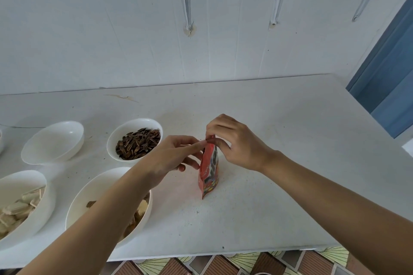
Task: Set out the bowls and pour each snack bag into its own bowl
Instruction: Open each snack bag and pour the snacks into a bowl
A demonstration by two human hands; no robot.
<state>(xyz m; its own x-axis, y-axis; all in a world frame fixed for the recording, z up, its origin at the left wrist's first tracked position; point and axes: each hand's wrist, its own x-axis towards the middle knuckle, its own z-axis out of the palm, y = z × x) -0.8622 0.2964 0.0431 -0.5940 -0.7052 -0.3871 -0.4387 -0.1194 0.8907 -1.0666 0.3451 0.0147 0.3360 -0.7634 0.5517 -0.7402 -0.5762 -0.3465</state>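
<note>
Head view: our red snack bag [209, 171] stands upright just right of the seed bowl [122, 128]. We should tear steadily across the top seam, keeping the bag upright so nothing spills. Our left hand [175, 157] and right hand [234, 144] both pinch its top edge, forearms converging from either side.

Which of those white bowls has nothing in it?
The back-left bowl, beside the bowl of dark seeds. It shows only bare white inside; the near-left bowl and the bowl under the forearm hold snacks.

both hands pinch top of red snack bag [209, 169] | upright on table [279, 163]
</note>
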